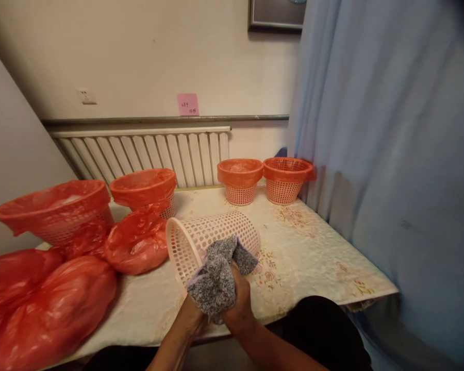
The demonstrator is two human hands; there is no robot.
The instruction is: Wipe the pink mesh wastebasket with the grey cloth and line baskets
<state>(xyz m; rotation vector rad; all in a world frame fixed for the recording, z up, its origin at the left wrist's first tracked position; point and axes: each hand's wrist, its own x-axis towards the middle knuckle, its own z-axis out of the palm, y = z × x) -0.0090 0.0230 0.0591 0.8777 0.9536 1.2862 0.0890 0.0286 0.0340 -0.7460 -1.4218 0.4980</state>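
Note:
A speckled grey cloth (218, 275) with a pale purple edge is bunched in front of me, its folds hanging to both sides. My right hand (239, 299) is closed around it. Close beside it, my left hand (195, 312) is at the cloth's lower left, its fingers hidden under the folds. Directly behind the cloth, a pale pink perforated plastic basket (230, 226) lies on its side, its round mouth turned left. The cloth overlaps the basket's near side in view; I cannot tell whether they touch.
Four-sided edges of a flowered tablecloth (313, 257) cover the table. Lined baskets stand at the back right (239, 193) and left (54, 226). Puffed red plastic bags (65, 299) fill the left front. A blue curtain (390, 154) hangs right; a radiator (158, 154) is behind.

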